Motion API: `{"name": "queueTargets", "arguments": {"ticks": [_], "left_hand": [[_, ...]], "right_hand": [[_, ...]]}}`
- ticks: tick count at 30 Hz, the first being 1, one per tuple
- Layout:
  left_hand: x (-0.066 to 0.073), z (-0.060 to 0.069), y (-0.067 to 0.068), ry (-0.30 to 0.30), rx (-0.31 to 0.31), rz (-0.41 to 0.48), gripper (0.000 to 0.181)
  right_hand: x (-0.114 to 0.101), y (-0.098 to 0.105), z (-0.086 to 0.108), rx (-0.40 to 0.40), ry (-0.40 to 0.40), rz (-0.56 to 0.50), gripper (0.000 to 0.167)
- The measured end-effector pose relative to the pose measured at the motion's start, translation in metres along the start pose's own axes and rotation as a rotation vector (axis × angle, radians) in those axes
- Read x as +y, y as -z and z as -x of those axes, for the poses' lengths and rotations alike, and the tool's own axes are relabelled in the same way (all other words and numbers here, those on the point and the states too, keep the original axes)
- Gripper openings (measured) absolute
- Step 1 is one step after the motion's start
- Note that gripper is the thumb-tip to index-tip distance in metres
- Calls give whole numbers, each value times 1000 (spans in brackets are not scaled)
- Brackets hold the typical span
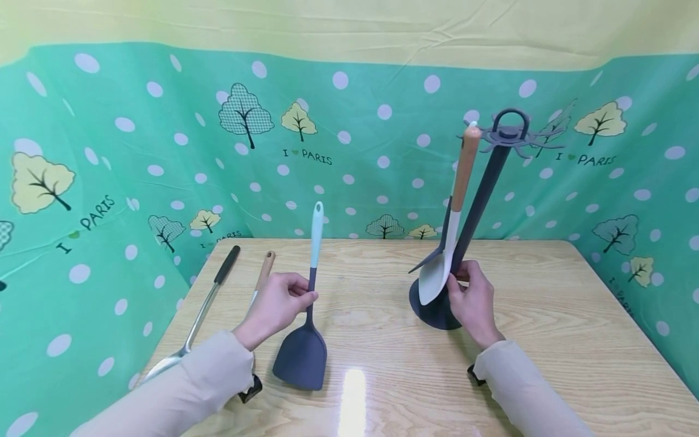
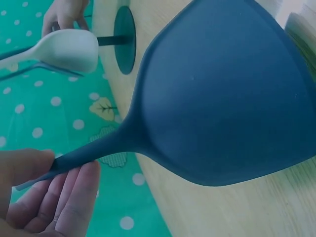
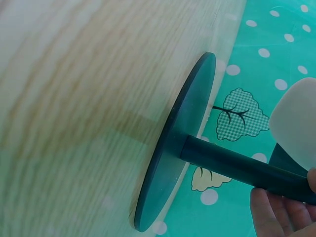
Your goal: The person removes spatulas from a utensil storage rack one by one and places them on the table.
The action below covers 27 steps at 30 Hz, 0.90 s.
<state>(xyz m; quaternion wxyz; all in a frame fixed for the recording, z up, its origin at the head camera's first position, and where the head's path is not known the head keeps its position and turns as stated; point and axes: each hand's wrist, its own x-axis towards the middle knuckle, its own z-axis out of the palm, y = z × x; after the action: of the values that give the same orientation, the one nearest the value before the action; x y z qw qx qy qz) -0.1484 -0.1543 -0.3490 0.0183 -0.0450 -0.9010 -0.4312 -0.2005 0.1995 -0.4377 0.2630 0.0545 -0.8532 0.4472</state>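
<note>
The wood-grain worktop (image 1: 371,328) shows a bright reflection (image 1: 352,403); green dotted cloth (image 1: 327,212) hangs behind. Left hand (image 1: 280,303): fingers pinch dark turner (image 1: 303,358). Right hand (image 1: 476,303): fingers grip utensil stand (image 1: 488,182).

A loose, pale beige left sleeve (image 1: 185,382) is creasing along the forearm and ending at the wrist; a right sleeve (image 1: 524,385) is matching it. A small black piece (image 1: 252,389) is showing under the left wrist, a similar one (image 1: 474,376) under the right.
</note>
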Motion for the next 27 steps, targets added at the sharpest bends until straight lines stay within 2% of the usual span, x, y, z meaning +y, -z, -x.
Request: {"name": "queueTargets", "arguments": {"ticks": [5, 16, 23, 27], "left_hand": [[-6, -6, 3, 63, -11, 35, 5], [-22, -16, 8, 148, -36, 61, 7], [-30, -19, 8, 227, -92, 86, 5], [-34, -22, 8, 258, -101, 80, 5]], "right_hand": [[0, 0, 0, 3, -4, 2, 17], [1, -1, 0, 1, -15, 10, 17], [0, 0, 1, -2, -13, 10, 18], [-1, 0, 1, 6, 1, 11, 18]]}}
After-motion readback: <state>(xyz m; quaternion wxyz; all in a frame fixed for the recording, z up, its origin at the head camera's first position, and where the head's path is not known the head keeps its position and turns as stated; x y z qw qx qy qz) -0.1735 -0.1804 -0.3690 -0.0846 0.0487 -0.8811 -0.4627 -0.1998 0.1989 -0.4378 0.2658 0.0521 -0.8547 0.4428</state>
